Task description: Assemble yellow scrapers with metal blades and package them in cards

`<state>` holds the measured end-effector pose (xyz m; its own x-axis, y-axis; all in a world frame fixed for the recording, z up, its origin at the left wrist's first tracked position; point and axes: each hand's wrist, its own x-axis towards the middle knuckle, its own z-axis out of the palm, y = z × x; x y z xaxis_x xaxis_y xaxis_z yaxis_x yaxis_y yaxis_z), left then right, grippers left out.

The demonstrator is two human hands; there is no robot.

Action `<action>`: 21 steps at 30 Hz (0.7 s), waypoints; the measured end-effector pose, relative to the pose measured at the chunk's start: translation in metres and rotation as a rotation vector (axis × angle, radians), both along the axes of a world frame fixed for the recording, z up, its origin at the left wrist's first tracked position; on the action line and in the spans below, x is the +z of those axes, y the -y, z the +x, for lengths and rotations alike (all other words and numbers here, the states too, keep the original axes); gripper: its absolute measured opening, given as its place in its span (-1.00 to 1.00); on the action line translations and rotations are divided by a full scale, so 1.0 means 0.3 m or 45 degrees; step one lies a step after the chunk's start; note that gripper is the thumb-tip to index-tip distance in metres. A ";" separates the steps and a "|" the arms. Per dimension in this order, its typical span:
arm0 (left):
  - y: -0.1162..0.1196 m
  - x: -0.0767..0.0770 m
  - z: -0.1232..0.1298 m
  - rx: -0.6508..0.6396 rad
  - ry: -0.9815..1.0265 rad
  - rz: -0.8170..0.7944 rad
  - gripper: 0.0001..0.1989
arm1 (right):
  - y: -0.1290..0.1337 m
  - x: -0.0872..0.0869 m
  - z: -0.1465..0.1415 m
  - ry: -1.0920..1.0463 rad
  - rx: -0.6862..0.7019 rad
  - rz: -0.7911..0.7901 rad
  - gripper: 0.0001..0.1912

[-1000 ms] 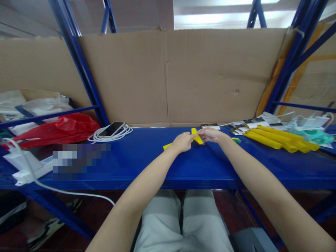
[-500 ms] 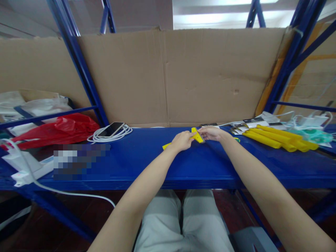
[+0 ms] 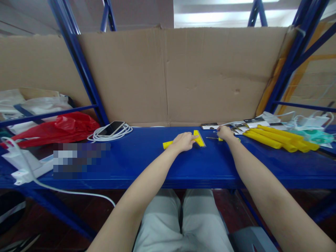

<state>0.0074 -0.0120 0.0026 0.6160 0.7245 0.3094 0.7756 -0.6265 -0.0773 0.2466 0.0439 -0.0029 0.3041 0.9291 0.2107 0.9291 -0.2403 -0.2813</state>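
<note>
My left hand point(image 3: 184, 141) is wrapped round the handle of a yellow scraper point(image 3: 198, 138). Its wide head with a thin blade edge points right, and the handle's end shows left of my wrist. To the right, my right hand point(image 3: 225, 133) is low over the tabletop with its fingers bent together. Below its fingers lies a screwdriver point(image 3: 211, 138), its thin shaft pointing left and its yellow-green handle partly covered by the hand. Something tiny shows by the right fingertips, too small to name; whether the fingers grip it is unclear.
Several yellow tubular pieces point(image 3: 282, 138) lie on the blue tabletop point(image 3: 141, 157) at right, beside black-and-white packets point(image 3: 253, 121). A phone point(image 3: 112, 128) rests on a coiled white cable point(image 3: 123, 133) at left, near a red plastic bag point(image 3: 68, 126). Cardboard point(image 3: 210, 77) stands behind.
My right hand has left the scraper's head and moved right, over the screwdriver. The scraper, still in my left hand, has shifted slightly down and to the right at its head.
</note>
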 end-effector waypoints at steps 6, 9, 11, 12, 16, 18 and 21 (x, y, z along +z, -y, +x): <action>-0.003 -0.002 -0.002 -0.003 0.001 -0.014 -0.61 | -0.034 -0.033 0.040 0.000 0.001 0.004 -0.59; -0.001 -0.002 -0.001 -0.004 0.012 -0.009 -0.62 | -0.070 -0.051 0.072 0.000 0.014 0.020 -0.63; 0.001 -0.002 0.000 -0.012 0.014 -0.010 -0.62 | -0.091 -0.058 0.088 -0.008 0.024 0.001 -0.63; 0.002 -0.002 0.001 -0.019 0.013 -0.012 -0.63 | -0.099 -0.059 0.093 -0.013 0.034 -0.018 -0.63; 0.006 -0.002 0.005 -0.035 0.005 -0.021 -0.62 | -0.113 -0.054 0.094 -0.019 0.115 -0.062 -0.61; 0.007 -0.002 0.006 -0.041 0.000 -0.022 -0.61 | -0.109 -0.048 0.083 -0.003 0.149 -0.080 -0.61; 0.007 -0.003 0.007 -0.052 -0.001 -0.025 -0.61 | -0.098 -0.038 0.059 0.028 0.127 -0.161 -0.57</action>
<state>0.0094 -0.0141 0.0017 0.6455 0.7047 0.2945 0.7493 -0.6590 -0.0654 0.2642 0.0734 -0.0142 0.2056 0.9739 0.0960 0.9556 -0.1786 -0.2344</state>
